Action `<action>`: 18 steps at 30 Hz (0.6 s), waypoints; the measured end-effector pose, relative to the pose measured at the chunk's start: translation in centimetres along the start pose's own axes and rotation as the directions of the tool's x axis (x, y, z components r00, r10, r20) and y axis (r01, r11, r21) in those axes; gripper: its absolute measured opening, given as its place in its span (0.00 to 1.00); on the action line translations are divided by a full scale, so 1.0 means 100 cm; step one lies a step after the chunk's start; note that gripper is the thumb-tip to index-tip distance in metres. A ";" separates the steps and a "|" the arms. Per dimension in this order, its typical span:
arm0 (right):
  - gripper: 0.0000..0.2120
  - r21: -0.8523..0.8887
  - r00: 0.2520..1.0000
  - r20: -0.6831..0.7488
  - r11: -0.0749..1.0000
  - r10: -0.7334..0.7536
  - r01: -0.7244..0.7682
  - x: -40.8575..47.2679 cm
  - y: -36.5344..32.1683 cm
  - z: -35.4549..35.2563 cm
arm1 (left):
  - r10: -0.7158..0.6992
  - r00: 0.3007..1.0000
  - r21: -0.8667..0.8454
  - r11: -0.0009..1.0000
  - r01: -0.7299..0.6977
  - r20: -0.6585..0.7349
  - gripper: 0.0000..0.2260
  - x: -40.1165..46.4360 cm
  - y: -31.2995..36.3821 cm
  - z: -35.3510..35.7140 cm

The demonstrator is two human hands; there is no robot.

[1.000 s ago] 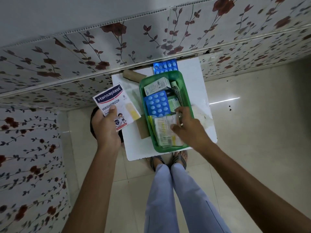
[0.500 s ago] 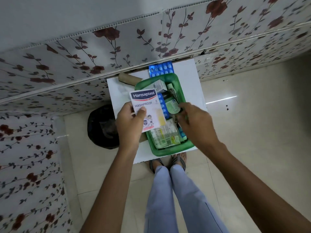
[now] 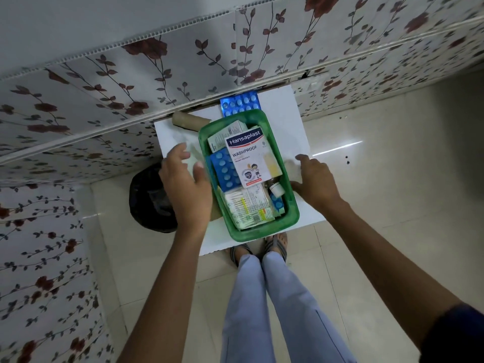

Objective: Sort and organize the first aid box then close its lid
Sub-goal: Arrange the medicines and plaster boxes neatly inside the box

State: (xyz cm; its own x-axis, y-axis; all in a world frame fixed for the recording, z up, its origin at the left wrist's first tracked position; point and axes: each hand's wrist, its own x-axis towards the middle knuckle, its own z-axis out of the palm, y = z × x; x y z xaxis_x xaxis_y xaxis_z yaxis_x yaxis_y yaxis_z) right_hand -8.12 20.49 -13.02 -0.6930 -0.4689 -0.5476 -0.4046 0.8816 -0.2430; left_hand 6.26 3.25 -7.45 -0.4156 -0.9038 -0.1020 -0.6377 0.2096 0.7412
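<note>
Carton (image 3: 247, 155) reading "Hansaplast WASHPROOF 8" lies in green box (image 3: 288, 221); left hand (image 3: 187, 184), right hand (image 3: 314, 179) spread, empty.

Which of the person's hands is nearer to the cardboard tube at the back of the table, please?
Left. The left hand hovers just in front of the cardboard tube; the right hand is beyond the green box.

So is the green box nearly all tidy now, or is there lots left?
Nearly. Done: the Hansaplast pack lies on top inside the green box, with a blue pill strip and other packets. In hand: nothing; the left hand and right hand are open beside the box. Left: another blue strip and a brown roll are outside, and no lid is on it.
</note>
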 end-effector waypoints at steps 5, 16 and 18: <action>0.17 0.081 0.993 -0.075 0.993 0.095 -0.088 -0.005 -0.004 0.008 | -0.383 0.885 0.220 0.918 0.331 0.265 0.20 0.002 -0.052 0.000; 0.20 0.675 0.993 -0.114 0.736 0.028 0.057 -0.043 -0.081 -0.068 | -0.494 0.800 0.295 0.864 0.408 0.341 0.18 -0.003 -0.066 0.025; 0.19 0.561 0.997 -0.046 0.824 -0.067 0.081 -0.034 -0.097 -0.056 | -0.519 0.796 0.231 0.854 0.466 0.311 0.20 0.000 -0.064 0.020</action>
State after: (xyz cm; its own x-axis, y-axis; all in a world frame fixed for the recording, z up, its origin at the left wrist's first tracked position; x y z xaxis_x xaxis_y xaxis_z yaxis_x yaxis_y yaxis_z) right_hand -5.16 13.27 -4.32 -0.6909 -0.5289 -0.4928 -0.0550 0.7182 -0.6937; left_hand 9.10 2.67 -13.50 -0.2015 -0.7127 -0.6719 -0.8883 -0.1561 0.4319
